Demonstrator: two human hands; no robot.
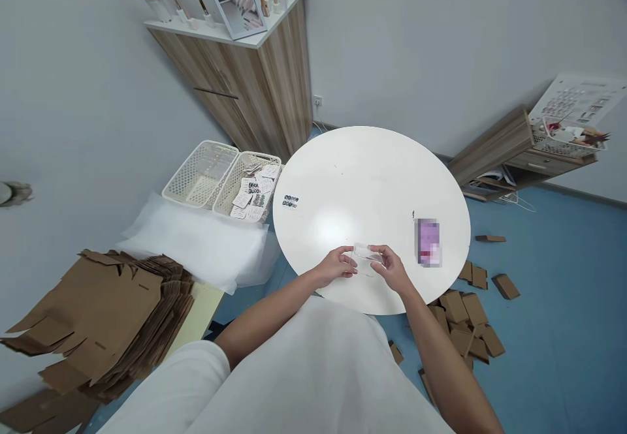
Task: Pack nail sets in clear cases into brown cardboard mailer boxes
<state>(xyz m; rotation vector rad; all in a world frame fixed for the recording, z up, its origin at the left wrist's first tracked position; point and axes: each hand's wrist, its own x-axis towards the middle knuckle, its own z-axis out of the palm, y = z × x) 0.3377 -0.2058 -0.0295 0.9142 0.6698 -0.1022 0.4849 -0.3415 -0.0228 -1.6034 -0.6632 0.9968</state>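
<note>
Centrally in the head view, one round white table (362,160) bears one clear plastic piece (365,264), one small sheet of dark ovals (290,201) and one pixelated purple rectangle (428,243); two perforated baskets (169,189) stand left of it. Over the table's near part, the clear plastic piece lies between the fingers of both hands: the left hand (337,267) grips its left edge, the right hand (392,267) its right, fingertips partly covering those edges. The sheet sits near the table's left rim, the purple rectangle towards its right. Beyond the table's far left stands one wood-grain cabinet (284,68); a stack of flat cardboard blanks (117,310) lies to its near left, and brown cardboard boxes (463,310), too heaped to count, to its near right.
</note>
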